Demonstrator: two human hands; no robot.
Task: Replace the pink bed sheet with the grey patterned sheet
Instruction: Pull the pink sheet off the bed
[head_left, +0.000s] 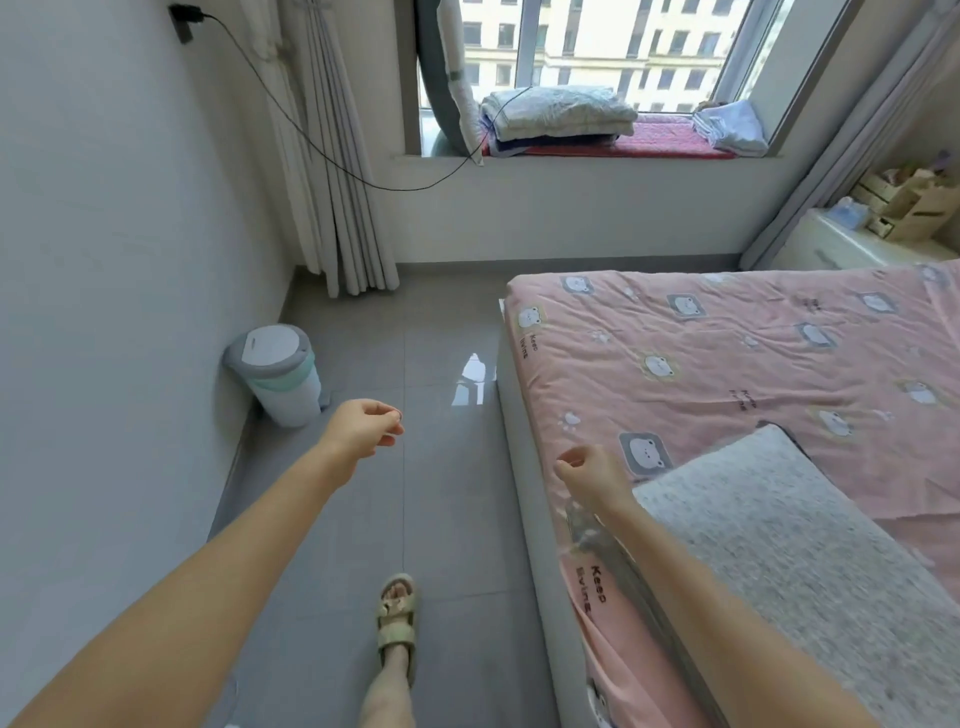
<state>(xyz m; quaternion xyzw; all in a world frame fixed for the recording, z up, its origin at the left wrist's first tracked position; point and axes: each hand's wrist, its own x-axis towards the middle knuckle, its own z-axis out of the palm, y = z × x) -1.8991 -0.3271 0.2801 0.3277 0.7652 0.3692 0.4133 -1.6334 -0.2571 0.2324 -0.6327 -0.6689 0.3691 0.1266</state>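
- Near centre, one foot in a pale sandal (397, 621) stands on the grey tiled floor (447, 509), just left of the bed frame.
- Near right, a grey speckled pillow (779, 551) lies on the bed, on top of the pink sheet (727, 364); the right forearm crosses in front of its left edge.
- The right hand (592, 475) is held over the left edge of the bed, above the pink sheet. Its grip is curled inward; whether the fingers pinch the sheet or merely hover over it cannot be told.
- The left hand (363, 428) is held out over the floor, well apart from the bed. Its grip is loosely curled, thumb close to the fingertips, and it holds nothing.
- The pink sheet, printed with small animal faces and the words "Keep living", covers the mattress, lightly creased, and hangs over the near left side.
- Left, a small lidded bin (278, 379) stands on the floor against the white wall.
- Far left, pale curtains (337, 182) hang down to the floor in the corner.
- Far centre, folded grey patterned bedding (558, 111) sits on top of a stack on the window sill (571, 161), with a red mat under the stack.
- A black cable (291, 104) runs from a wall plug at far left across to the sill.
- Far right, a bedside unit (852, 244) carries wooden boxes.
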